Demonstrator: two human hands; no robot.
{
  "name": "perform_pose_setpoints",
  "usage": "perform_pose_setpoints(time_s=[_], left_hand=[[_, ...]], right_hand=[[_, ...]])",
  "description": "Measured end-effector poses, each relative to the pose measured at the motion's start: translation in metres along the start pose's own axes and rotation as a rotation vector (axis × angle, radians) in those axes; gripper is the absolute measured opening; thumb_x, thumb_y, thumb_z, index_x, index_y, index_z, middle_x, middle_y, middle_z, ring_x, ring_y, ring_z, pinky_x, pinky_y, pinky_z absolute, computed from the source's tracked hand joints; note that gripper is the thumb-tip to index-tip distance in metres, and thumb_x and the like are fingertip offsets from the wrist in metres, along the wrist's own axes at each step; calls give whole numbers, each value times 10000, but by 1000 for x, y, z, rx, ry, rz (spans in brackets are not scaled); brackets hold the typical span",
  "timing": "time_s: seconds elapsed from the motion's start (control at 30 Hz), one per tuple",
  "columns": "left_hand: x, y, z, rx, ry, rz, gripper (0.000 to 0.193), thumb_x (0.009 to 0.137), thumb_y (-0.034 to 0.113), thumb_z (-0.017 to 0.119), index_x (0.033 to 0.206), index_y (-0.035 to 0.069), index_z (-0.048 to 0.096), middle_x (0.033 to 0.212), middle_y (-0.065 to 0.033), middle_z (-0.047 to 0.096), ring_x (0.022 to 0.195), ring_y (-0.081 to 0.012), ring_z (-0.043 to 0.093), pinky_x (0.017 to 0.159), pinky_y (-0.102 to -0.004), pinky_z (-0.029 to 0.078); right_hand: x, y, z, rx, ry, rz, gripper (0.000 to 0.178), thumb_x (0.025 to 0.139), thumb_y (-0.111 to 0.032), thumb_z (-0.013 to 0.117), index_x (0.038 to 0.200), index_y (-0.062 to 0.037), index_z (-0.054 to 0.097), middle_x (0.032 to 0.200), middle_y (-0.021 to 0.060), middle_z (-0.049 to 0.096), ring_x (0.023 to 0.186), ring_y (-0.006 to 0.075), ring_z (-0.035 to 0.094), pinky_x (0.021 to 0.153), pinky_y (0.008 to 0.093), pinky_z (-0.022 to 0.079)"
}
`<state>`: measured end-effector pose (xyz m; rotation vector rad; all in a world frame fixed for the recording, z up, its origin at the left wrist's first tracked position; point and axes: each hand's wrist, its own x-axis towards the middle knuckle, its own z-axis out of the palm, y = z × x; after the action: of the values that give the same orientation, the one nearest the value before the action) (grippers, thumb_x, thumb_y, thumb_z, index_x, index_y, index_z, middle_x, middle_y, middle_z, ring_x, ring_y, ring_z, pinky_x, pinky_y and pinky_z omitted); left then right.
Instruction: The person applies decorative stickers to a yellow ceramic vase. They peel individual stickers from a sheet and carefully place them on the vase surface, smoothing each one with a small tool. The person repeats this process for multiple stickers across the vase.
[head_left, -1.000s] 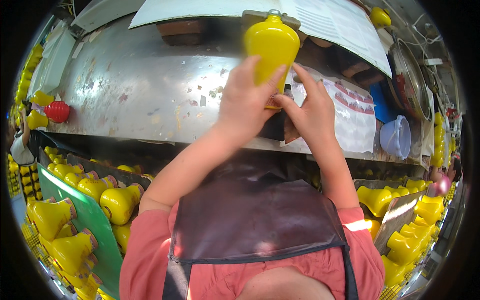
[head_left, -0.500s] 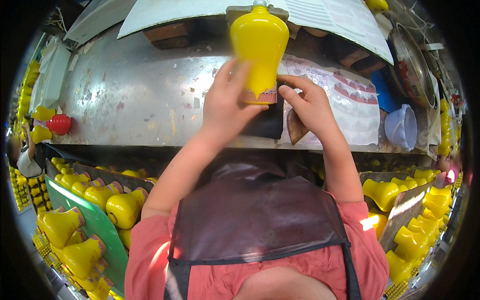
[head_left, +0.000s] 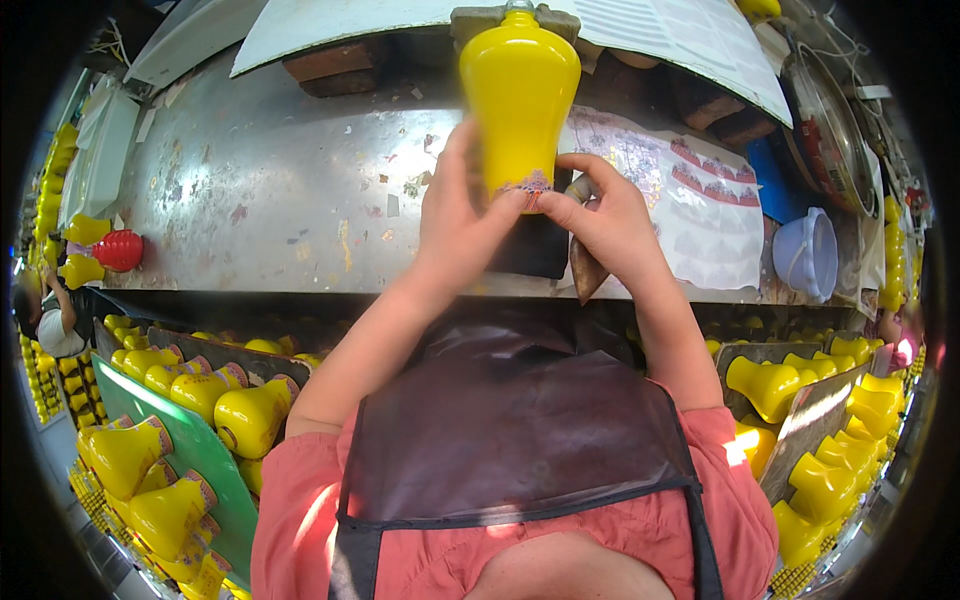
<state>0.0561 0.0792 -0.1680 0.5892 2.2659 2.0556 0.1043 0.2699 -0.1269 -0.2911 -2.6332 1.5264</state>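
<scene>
A glossy yellow vase (head_left: 520, 95) lies with its narrow end against a clamp-like holder (head_left: 480, 22) and its other end toward me. My left hand (head_left: 450, 225) is closed round the near end from the left, its thumb at the rim. A patterned pink-and-purple decal (head_left: 537, 184) lies on the vase there. The thumb of my right hand (head_left: 622, 220) presses at the decal's right side. Tucked in my right fingers is a brown wedge-shaped piece (head_left: 588, 272), pointing toward me. A dark cloth (head_left: 528, 248) lies under the vase's near end.
Decal sheets (head_left: 705, 240) lie on the metal table (head_left: 270, 200) at the right, beside a pale blue bucket (head_left: 805, 255). A red round object (head_left: 118, 249) is at the left edge. Yellow vases (head_left: 250, 415) crowd both sides, some behind a green board (head_left: 150, 405). Other people work far left and right.
Both thumbs have come together at the vase's near rim, over the decal. The decal's band has turned out of sight, and the brown piece has tilted more upright.
</scene>
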Motion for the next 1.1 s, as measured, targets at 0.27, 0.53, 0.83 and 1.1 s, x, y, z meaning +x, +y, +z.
perform_pose_setpoints(time_s=[0.27,0.53,0.83,1.1], left_hand=[[-2,2,-7,376,-18,199,890,806,272,846,1566,89,420,1455,-232,496,1360,-393,495,1139,-480,401],[2,7,-8,570,-37,281,880,746,118,894,1528,45,497,1487,-181,490,1270,-367,568,1002,-400,537],[2,-3,-11,516,-52,312,977,760,186,888,1576,17,379,1522,-242,468,1332,-405,543,1072,-454,481],[13,-7,-19,159,-143,115,701,1000,243,553,1594,-36,307,1518,-274,449,1398,-439,467,1161,-478,382]], right_hand=[[9,-2,-1,328,-187,147,552,897,-417,758,1292,-36,708,778,73,699,680,109,654,647,288,522],[8,-19,-2,15,-248,218,561,899,-437,717,1286,-30,698,844,161,747,787,205,754,731,330,570],[1,-5,-5,-47,-231,106,501,1004,-256,611,1458,-47,586,935,92,730,768,135,660,729,311,546],[10,12,0,179,-220,49,589,954,-316,687,1479,-75,572,786,61,672,656,90,599,643,260,507]])
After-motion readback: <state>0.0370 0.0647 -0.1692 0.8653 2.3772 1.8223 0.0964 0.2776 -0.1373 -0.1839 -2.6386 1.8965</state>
